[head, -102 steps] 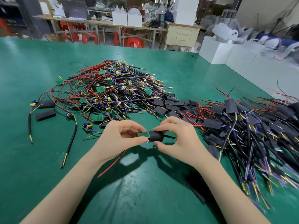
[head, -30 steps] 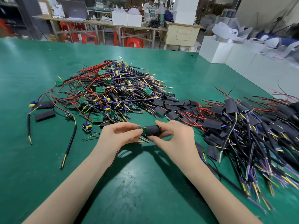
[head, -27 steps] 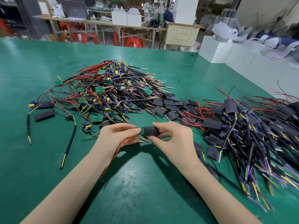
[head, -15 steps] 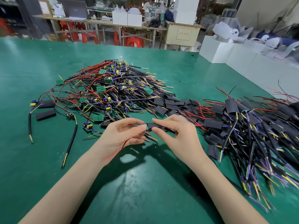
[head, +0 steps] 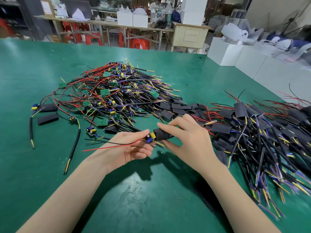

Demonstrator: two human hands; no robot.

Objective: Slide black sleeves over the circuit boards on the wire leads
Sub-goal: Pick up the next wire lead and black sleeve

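Sleeve (head: pixel 162 135), black, held above the green table (head: pixel 42 182) between both hands, near the middle of the head view. Long axis lying roughly left to right, slightly tilted, open mouth toward the left with the yellow and blue parts of a circuit board (head: pixel 150 137) poking out of it. Right hand (head: pixel 188 143) curled round the sleeve, fingers over the top and thumb beneath. Left hand (head: pixel 129 147) palm-up, fingertips pinching the board end just at the sleeve's mouth; red wire (head: pixel 107 147) and a black one trailing from there to the left across the palm. Behind, a heap of unsleeved leads (head: pixel 117 95) with small green boards, spread across the table's middle. To the right, a pile of sleeved leads (head: pixel 262 132), reaching almost to the right hand and running on toward the table's right edge. Loose sleeves (head: pixel 178 106) strewn between the two heaps. Far left, two flat sleeves (head: pixel 48 118) and a few stray leads, well apart from the hands. Open green surface in front of the hands and under the forearms, also along the left side and the far edge. Beyond the table, white boxes (head: pixel 225 51) and red stools (head: pixel 139 43).
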